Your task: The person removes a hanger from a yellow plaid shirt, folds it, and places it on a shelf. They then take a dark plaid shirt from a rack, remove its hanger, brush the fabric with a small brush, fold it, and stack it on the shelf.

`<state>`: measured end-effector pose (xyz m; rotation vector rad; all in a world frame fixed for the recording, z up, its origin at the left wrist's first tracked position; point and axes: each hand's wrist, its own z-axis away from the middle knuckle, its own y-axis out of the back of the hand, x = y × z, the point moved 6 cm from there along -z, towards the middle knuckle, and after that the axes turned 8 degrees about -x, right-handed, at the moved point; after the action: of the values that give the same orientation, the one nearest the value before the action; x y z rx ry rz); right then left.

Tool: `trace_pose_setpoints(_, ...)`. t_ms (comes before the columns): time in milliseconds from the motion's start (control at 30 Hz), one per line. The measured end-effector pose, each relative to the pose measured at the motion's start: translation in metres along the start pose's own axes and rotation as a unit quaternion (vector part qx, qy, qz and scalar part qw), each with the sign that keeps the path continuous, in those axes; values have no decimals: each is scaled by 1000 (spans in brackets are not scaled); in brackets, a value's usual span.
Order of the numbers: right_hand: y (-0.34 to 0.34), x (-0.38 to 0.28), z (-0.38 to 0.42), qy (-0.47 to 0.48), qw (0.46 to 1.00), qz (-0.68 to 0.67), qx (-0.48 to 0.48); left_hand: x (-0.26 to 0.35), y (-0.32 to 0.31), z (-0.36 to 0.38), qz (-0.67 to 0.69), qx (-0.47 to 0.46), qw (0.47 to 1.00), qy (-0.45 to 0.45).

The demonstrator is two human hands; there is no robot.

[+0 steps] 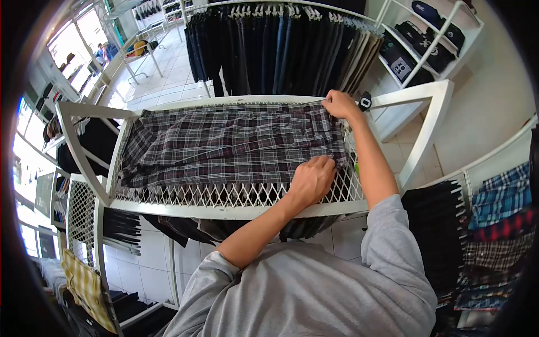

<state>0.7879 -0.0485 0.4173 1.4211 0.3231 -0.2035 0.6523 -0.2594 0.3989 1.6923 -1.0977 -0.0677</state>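
Observation:
A dark grey plaid garment [224,146], which looks like a pair of pants, lies spread lengthwise on a white metal mesh shelf [224,210]. Its waistband end is on the right, with some wrinkles along the cloth. My left hand [314,178] is closed on the near corner of that end, fingers curled down on the fabric. At the far corner, my right hand [340,105] pinches the edge of the waistband. A watch [365,101] is on my right wrist. Parts of both hands' fingertips are hidden.
White frame bars rise at the left [81,151] and right [424,137] of the shelf. Behind it hangs a rack of dark pants [275,50]. Caps [421,39] stand on shelves at the back right. Plaid clothes [499,224] hang at right, a yellow checked shirt [87,286] at lower left.

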Motion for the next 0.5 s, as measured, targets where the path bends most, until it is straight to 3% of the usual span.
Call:
trace_pose_setpoints(67, 15, -7, -11, 24, 997, -62, -37, -2, 43, 5, 103, 103, 989, 32)
trace_pose_setpoints(167, 43, -47, -14, 107, 952, -265, -111, -27, 98, 22, 169, 163, 957, 171)
trace_pose_setpoints(233, 64, -91, -16, 151, 934, -316, -75, -52, 134, 40, 218, 231, 933, 169)
trace_pose_setpoints(333, 76, -158, -31, 179, 894, -386, -142, -81, 191, 74, 345, 316, 865, 185)
trace_pose_setpoints(467, 75, -277, -40, 235, 850, -438, -178, -121, 258, 128, 347, 423, 822, 154)
trace_pose_setpoints(500, 76, -303, -47, 238, 875, -381, -184, -130, 272, 141, 335, 441, 816, 164)
